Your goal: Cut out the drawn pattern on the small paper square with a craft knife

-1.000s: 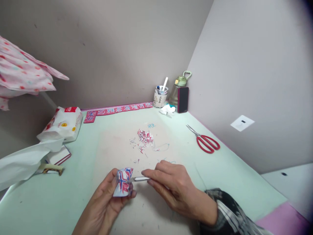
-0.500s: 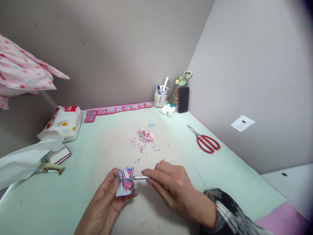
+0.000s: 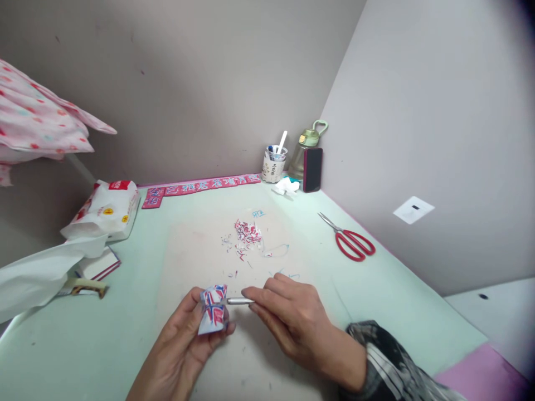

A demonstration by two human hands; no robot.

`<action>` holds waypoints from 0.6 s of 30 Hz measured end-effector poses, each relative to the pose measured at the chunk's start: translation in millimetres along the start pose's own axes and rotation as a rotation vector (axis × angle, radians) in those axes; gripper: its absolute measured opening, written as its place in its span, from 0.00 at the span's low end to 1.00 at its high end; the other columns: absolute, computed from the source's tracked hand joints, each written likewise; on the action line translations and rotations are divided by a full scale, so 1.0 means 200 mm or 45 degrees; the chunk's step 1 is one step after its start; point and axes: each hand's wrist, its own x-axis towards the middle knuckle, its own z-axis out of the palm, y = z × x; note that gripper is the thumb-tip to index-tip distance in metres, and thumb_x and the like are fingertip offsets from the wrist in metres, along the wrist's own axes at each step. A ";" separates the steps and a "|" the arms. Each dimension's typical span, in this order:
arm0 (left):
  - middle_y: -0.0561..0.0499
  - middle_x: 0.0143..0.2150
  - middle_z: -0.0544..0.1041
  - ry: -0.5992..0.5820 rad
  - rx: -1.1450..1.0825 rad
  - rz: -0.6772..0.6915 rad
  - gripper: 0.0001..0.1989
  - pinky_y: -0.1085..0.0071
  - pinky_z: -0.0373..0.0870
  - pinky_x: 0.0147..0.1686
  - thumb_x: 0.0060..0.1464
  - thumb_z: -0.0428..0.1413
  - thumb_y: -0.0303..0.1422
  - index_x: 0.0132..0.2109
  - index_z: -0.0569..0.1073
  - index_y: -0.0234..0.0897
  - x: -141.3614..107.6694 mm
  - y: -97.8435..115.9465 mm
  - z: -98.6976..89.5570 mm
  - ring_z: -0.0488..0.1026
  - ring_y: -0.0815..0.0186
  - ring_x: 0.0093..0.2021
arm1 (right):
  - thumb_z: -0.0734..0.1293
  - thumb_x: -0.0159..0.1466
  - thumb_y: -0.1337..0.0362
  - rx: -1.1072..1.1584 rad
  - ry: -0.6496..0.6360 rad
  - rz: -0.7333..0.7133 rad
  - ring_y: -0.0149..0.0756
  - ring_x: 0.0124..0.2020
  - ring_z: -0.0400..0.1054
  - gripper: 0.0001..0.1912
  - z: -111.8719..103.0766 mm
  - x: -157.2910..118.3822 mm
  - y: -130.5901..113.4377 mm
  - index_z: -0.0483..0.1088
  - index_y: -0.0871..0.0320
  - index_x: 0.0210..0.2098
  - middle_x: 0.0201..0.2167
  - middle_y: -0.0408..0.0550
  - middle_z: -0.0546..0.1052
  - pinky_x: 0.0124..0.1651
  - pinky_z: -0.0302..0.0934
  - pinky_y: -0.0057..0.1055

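Observation:
My left hand (image 3: 188,328) is closed on a small piece of paper-like sheet (image 3: 214,309), white with red and blue strokes, its lower corner pale blue. My right hand (image 3: 288,314) pinches a slim silver craft knife (image 3: 240,301). The tool's tip meets the right side of the marked piece, and I cannot tell whether it is cutting in. Beyond both hands, a heap of red and white shavings (image 3: 247,233) lies on the beige board (image 3: 179,250).
Red-handled scissors (image 3: 349,239) lie at the right. A phone (image 3: 312,170), green bottle (image 3: 300,155), pen jar (image 3: 273,165) and crumpled tissue (image 3: 286,186) stand at the back. Pink lettered tiles (image 3: 203,186) line the wall. A tissue pack (image 3: 104,211) sits left.
The view has shifted very slightly. The blade's tip has moved a little on the marked piece; both hands keep nearly the same place and grip.

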 end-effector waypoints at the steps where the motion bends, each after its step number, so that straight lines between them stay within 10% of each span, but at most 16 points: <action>1: 0.48 0.44 0.81 -0.006 0.004 0.003 0.11 0.61 0.85 0.36 0.56 0.62 0.22 0.46 0.74 0.38 0.00 0.00 0.00 0.83 0.61 0.36 | 0.60 0.75 0.68 -0.001 0.005 0.001 0.35 0.30 0.60 0.11 0.00 0.00 0.00 0.73 0.62 0.50 0.29 0.45 0.70 0.31 0.52 0.32; 9: 0.50 0.41 0.82 -0.159 0.004 -0.040 0.28 0.64 0.85 0.37 0.36 0.78 0.35 0.44 0.75 0.39 0.00 -0.02 -0.01 0.81 0.62 0.35 | 0.60 0.75 0.68 -0.028 0.001 0.007 0.36 0.30 0.60 0.11 0.02 -0.01 0.00 0.73 0.61 0.49 0.28 0.45 0.70 0.31 0.52 0.32; 18: 0.51 0.41 0.82 -0.243 0.007 -0.064 0.23 0.65 0.83 0.37 0.39 0.77 0.30 0.42 0.77 0.40 0.00 0.01 -0.02 0.81 0.64 0.34 | 0.61 0.75 0.68 0.007 0.022 -0.005 0.35 0.29 0.60 0.11 0.00 0.00 0.00 0.74 0.63 0.49 0.28 0.45 0.70 0.31 0.52 0.32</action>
